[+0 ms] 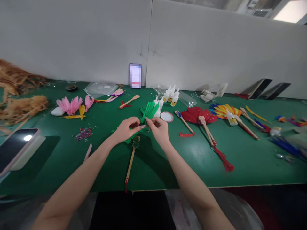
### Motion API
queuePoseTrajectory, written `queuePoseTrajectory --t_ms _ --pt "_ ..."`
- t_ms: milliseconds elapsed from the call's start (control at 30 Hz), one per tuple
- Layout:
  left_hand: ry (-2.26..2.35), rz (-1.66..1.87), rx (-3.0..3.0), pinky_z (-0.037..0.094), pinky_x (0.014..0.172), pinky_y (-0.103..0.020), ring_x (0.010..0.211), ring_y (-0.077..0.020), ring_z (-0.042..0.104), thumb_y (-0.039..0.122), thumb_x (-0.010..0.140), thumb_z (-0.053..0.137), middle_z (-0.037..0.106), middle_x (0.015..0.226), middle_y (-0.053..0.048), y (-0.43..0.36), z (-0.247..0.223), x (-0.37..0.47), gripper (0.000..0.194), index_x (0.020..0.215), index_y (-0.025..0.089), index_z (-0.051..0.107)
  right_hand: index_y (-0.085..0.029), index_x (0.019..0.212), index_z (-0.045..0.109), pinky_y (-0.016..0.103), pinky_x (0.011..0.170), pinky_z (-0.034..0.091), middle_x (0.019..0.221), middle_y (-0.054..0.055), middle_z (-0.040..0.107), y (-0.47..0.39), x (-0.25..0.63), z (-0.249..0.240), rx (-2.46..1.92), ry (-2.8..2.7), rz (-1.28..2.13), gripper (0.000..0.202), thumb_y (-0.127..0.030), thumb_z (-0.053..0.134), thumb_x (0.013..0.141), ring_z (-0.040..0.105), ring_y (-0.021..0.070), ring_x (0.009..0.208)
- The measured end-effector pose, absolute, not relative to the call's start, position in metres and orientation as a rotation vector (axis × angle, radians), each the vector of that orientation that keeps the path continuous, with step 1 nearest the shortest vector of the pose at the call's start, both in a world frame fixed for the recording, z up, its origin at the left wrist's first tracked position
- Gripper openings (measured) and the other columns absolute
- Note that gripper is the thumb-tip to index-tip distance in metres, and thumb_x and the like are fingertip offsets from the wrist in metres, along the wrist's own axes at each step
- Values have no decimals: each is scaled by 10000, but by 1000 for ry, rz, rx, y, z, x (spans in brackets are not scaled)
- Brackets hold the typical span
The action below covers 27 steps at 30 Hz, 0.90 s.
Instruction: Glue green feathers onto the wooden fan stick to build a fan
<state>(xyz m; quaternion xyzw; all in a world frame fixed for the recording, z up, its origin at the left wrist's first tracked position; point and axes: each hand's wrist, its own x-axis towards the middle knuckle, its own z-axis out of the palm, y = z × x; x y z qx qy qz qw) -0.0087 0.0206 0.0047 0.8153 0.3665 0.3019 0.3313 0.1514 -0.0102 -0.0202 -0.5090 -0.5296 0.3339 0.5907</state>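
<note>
Both of my hands meet over the middle of the table, fingertips pinched together at the base of some green feathers (149, 109). My left hand (128, 128) is closed, its thumb reaching toward the right fingers. My right hand (158, 128) pinches the feather ends, which point up and away from me. Beneath the hands lies a fan with green feathers and a wooden handle (130, 163), partly hidden by my left hand. A dark green decoration (136, 141) sits where the handle joins it, and a red cord hangs at the handle's lower end.
Glue bottles (171, 95) and a round white lid (167, 117) stand just beyond my hands. A red feather fan (199, 115) and a multicoloured fan (225, 111) lie to the right. Pink feathers (69, 105), loose beads (83, 134) and a phone (19, 148) are at left.
</note>
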Motion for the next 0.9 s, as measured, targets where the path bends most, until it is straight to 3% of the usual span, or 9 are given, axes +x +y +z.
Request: queuePoseTrajectory --t_ms 267,567,767,900 --pt "966 883 1808 254 520 -238 534 -86 308 394 826 575 314 587 61 12 -11 -9 320 654 183 407 -205 634 507 226 433 365 489 -65 487 -19 145 -18 -1141 -1190 762 281 -393 622 808 457 85 420" --pt "950 1040 1589 257 523 -246 540 -88 322 367 833 576 308 588 60 6 -14 -2 309 658 189 395 -206 639 510 238 454 373 515 -59 513 -23 139 -26 -1104 -1127 657 254 -346 636 809 464 87 438" --pt "960 1045 1768 286 549 -251 565 -95 350 336 839 572 349 619 51 5 -13 -2 282 664 190 405 -206 642 480 231 445 365 506 -71 467 -19 141 -25 -1072 -1100 791 290 -396 636 796 464 82 443" --pt "942 997 1897 327 590 -255 623 -108 392 309 841 564 403 682 28 3 -11 -3 254 668 187 424 -210 663 457 216 430 360 574 -75 460 -13 147 -22 -1107 -1070 802 341 -429 715 706 448 68 468"
